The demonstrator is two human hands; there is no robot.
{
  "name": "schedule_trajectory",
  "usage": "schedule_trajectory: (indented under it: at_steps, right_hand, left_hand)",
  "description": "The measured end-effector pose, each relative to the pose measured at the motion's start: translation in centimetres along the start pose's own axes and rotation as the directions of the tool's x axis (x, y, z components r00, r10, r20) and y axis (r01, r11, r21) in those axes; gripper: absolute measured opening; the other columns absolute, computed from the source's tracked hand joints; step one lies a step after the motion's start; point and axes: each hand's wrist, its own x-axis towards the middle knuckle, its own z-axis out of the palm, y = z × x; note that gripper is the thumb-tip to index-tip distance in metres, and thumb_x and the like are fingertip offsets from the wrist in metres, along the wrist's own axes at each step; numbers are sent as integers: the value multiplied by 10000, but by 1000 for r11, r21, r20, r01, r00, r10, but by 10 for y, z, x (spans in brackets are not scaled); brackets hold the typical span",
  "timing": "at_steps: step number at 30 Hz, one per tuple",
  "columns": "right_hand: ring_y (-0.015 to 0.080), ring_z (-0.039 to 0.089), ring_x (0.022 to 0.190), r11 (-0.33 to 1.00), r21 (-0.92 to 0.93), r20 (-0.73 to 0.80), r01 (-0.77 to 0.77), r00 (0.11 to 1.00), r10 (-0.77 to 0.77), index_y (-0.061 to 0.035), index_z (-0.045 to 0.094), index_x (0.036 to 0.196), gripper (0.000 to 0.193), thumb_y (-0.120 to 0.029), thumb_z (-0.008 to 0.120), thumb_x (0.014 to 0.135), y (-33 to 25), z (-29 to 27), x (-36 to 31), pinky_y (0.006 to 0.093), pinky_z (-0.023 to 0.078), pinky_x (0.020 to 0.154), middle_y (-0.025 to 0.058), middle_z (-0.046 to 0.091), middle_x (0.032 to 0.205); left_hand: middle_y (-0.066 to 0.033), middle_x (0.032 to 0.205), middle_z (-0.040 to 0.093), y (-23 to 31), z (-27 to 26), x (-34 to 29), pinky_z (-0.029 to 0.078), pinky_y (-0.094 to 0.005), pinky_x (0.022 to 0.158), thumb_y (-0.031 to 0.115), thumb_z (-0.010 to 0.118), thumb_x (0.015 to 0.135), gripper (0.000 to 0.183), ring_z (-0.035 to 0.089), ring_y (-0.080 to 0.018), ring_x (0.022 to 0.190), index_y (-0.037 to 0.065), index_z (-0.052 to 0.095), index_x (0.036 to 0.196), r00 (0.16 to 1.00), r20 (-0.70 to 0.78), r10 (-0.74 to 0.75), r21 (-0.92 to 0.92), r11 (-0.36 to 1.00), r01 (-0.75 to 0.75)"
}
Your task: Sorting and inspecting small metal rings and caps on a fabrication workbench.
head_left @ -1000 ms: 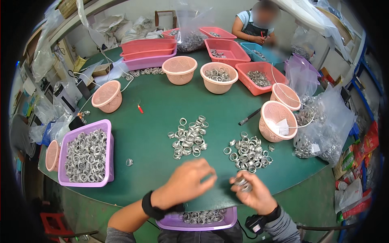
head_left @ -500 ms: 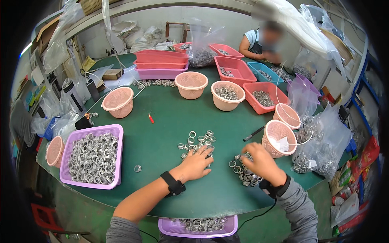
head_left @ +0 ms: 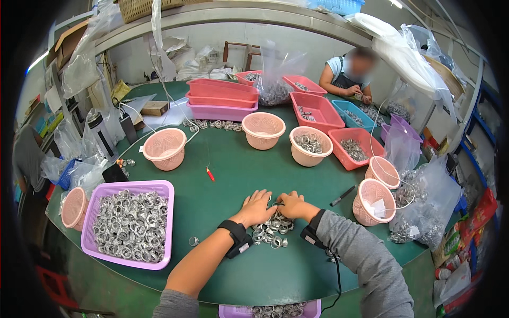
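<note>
A loose pile of silvery metal rings (head_left: 273, 231) lies on the green table, just on the near side of both my hands. My left hand (head_left: 256, 207) rests flat over the pile's far left edge, fingers stretched forward and holding nothing visible. Beside it, my right hand (head_left: 295, 205) is curled, its fingertips closed at the pile's far edge; what sits between them is partly hidden. More rings (head_left: 332, 256) peek out beside my right forearm, which covers the rest of that spot. One single ring (head_left: 193, 241) lies apart, left of my left forearm.
A purple basket (head_left: 168, 222) full of rings stands at the left; another purple basket (head_left: 225, 311) sits below the near edge. Peach bowls (head_left: 263, 139), red trays (head_left: 318, 114), a pen (head_left: 343, 195) and a red-handled tool (head_left: 210, 174) are around. A co-worker (head_left: 347, 79) sits at the far right.
My right hand has moved left from the right-hand ring pile to beside my left hand. The rings by my left hand now lie nearer me, in a tighter pile. The view has shifted slightly.
</note>
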Motion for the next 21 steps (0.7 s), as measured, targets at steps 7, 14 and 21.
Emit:
schedule_trajectory:
  at_steps: [7, 14, 21]
  right_hand:
    - [393, 316, 1093, 964, 242, -142, 109, 987, -76, -40, 460, 1158, 449, -201, 516, 743, -1, 33, -68, 430, 277, 946, 232, 342, 1220]
    - [355, 388, 1076, 797, 473, -111, 375, 923, -368, -16, 481, 1113, 435, -212, 542, 730, 0, 51, -111, 387, 314, 939, 223, 437, 1134]
    - [315, 527, 770, 898, 123, -319, 422, 874, -367, -25, 532, 861, 216, -186, 599, 733, 4, 51, -178, 384, 428, 692, 133, 548, 821]
  left_hand:
    - [-241, 1340, 233, 16, 5, -45, 300, -401, 977, 284, 415, 880, 441, 325, -399, 1186, 12, 377, 1225, 964, 183, 192, -133, 977, -169]
    - [-232, 1357, 211, 30, 1, -98, 271, -408, 994, 295, 454, 868, 419, 293, -397, 1211, 20, 431, 1184, 959, 227, 171, -202, 971, -126]
    - [-60, 813, 508, 74, -22, -146, 358, -343, 673, 198, 623, 717, 191, 488, -224, 783, 70, 605, 857, 934, -30, 355, 218, 915, -341]
